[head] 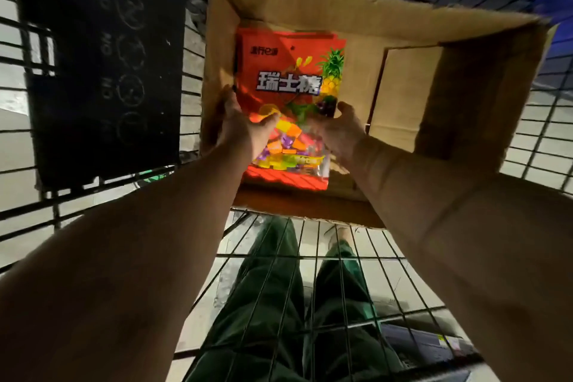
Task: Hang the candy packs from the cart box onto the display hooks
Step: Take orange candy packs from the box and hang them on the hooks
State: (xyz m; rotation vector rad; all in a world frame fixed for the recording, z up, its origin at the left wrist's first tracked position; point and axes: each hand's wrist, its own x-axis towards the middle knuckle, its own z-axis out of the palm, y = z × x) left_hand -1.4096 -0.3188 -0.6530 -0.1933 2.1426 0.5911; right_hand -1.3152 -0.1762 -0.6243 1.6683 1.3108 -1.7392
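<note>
Fingers (228, 101) of the left hand (245, 130) curl around the left edge of a red candy pack (288, 84), thumb lying across its front, while the right hand (339, 129) grips the pack's lower right side, its fingertips hidden behind the wrapper. The pack, printed with a pineapple and white lettering and showing bright wrapped sweets through a clear window, sits at the left end of an open cardboard box (403, 18), with the edges of more red packs visible just behind it. The right half of the box shows bare cardboard flaps.

The box rests inside a wire cart (341, 273), whose grid runs under and around it. To the left of the box lies a flat black panel (102, 71) marked with faint circles. Through the cart's mesh, a pale tiled floor (18, 139) catches the light, and the person's dark green trousers (273, 304) are seen below. The scene is dim, with deep shadow at the top.
</note>
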